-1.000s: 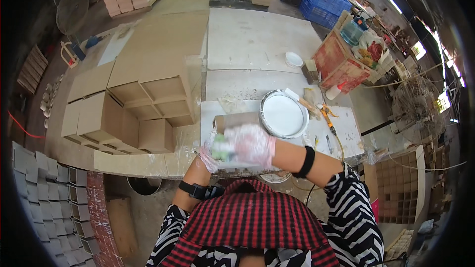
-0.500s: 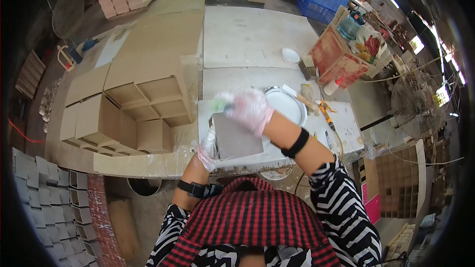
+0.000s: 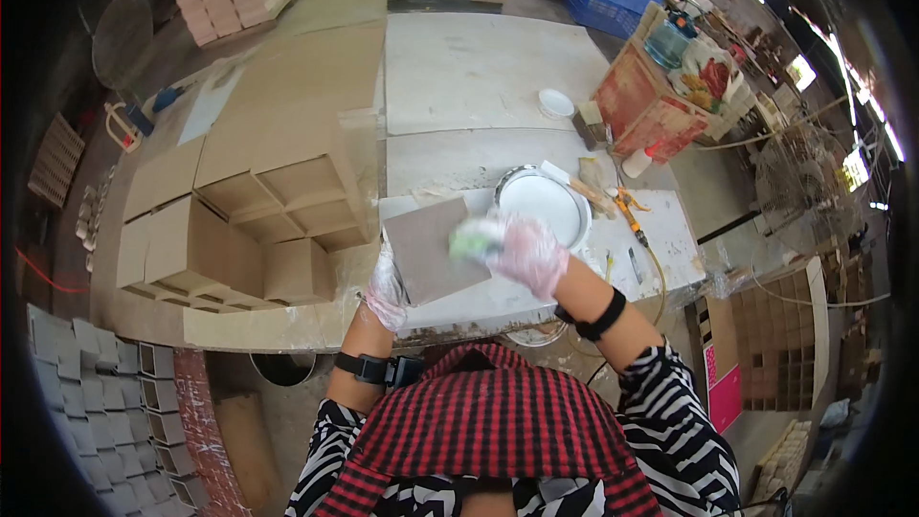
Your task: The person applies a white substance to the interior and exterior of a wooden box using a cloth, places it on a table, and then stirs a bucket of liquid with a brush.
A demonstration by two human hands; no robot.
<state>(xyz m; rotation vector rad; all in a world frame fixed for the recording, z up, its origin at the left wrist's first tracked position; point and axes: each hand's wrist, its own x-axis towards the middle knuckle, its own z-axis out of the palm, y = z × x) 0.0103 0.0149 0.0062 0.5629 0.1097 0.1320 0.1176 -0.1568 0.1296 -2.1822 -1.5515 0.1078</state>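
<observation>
A grey square box (image 3: 431,254) is tilted over the white work board in front of me, one flat face upward. My left hand (image 3: 387,292), in a thin clear plastic glove, grips the box at its left side; some of the fingers are hidden. My right hand (image 3: 529,254), gloved the same way, is closed around a light green sponge (image 3: 471,240) at the right part of that face. Just beyond the right hand stands a round tub (image 3: 544,209) of white liquid. A flat brush with a wooden handle (image 3: 595,195) rests across its right rim.
Brown cardboard boxes (image 3: 225,239) stand joined together on the table's left. An orange air gun (image 3: 629,215) with a yellow hose lies right of the tub. Farther back are a white bottle (image 3: 637,163), a small white bowl (image 3: 555,102) and a stained wooden crate (image 3: 651,101).
My right hand has moved right and nearer with the sponge, from the box's far edge to its right part. The box has turned in my left hand, showing its face more squarely.
</observation>
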